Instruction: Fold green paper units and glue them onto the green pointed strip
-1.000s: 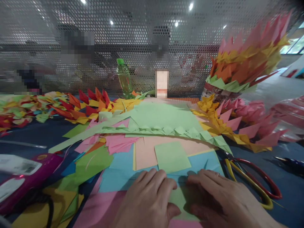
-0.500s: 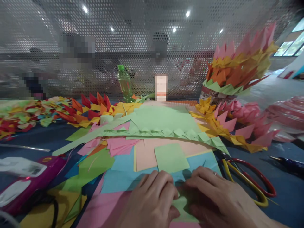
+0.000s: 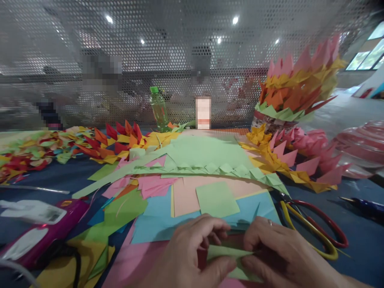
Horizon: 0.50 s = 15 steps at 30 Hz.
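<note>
A piece of light green paper (image 3: 225, 253), folded to an edge, lies between my two hands at the bottom centre. My left hand (image 3: 196, 250) has its thumb on the paper's near side, fingers curled above it. My right hand (image 3: 274, 246), a ring on one finger, pinches the paper's right end. Under them are pink and blue sheets (image 3: 156, 218). A square of light green paper (image 3: 217, 199) lies just beyond my fingers. Farther off stretches a light green strip (image 3: 207, 171) with a row of folded points. Scissors (image 3: 312, 224) with red and yellow handles lie right of my right hand.
At left are a purple power strip (image 3: 45, 236) with a white plug and heaps of coloured paper scraps (image 3: 45, 148). A green-capped bottle (image 3: 159, 110) stands behind. Folded paper points ring a tall piece (image 3: 300, 88) at back right. A pen (image 3: 364, 208) lies far right.
My left hand has lifted and opened its fingers off the paper, its thumb now on the near edge. The light green paper is now raised along a fold. My right hand has curled in around its end.
</note>
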### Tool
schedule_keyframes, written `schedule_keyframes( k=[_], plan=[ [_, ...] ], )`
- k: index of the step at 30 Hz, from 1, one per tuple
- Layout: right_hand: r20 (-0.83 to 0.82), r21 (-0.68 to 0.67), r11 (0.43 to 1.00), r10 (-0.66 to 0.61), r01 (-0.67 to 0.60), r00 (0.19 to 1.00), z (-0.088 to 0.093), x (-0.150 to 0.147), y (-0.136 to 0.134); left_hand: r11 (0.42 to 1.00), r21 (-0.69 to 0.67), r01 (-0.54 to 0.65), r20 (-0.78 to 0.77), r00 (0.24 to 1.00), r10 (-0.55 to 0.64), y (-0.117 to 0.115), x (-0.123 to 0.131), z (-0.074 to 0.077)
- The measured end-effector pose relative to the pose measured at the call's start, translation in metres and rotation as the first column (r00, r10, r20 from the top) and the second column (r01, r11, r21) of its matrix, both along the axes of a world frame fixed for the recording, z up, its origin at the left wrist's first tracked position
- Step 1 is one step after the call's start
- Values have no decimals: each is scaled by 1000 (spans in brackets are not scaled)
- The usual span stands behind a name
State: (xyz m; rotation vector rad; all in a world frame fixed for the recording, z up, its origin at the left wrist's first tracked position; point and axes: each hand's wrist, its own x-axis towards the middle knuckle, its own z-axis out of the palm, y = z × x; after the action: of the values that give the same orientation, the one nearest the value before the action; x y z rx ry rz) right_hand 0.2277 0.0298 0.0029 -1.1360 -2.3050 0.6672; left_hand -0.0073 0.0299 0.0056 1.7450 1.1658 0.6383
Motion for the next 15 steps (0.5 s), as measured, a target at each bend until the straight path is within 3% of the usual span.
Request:
schedule_keyframes(
  k=[4, 8, 12, 15],
  plan=[
    [-18, 2, 1000, -25, 25, 1000, 2, -2, 0, 998, 22, 62, -80, 995, -60, 2, 2, 5],
    [-19, 10, 999, -44, 45, 999, 2, -2, 0, 994, 99, 45, -79, 996, -37, 0, 2, 7],
    [-90, 92, 991, -85, 94, 992, 5, 4, -1, 947, 283, -150, -26, 986, 164, -3, -4, 15],
    [-193, 191, 971, -110, 147, 975, 10, 10, -3, 920, 345, -187, -84, 970, 228, -5, -11, 21]
  ],
)
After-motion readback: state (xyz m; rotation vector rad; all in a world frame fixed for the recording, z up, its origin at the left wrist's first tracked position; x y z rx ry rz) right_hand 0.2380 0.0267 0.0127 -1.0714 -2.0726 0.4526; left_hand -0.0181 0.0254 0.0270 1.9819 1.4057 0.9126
